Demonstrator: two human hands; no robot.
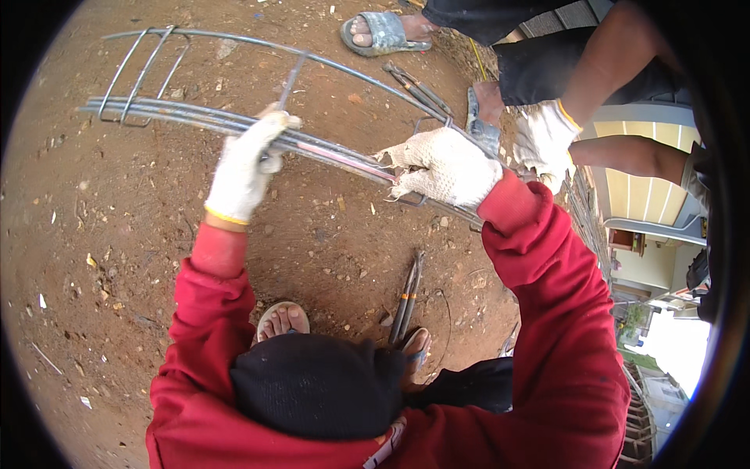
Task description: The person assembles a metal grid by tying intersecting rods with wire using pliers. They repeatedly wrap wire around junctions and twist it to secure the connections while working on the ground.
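Observation:
A rebar cage [344, 158] spans the view in front of me: long steel bars with bent square stirrups [141, 74] around them at the left end. My left hand [244, 173], in a white knit glove, is closed at the near bars, on a stirrup [292, 81] that slants up from the fingers to the far bar. Farther right, my right hand [453, 166], its glove frayed at the fingertips, is closed around the bars; its grip partly hides them. Another stirrup shows just beside it.
Long-handled cutters [406, 297] lie by my feet; a second pair [419, 90] lies beyond the cage. At the right, a co-worker's gloved hands [544, 144] are near the cage's right end, with a sandalled foot [383, 33] farther off. Stony brown soil [141, 258] lies below.

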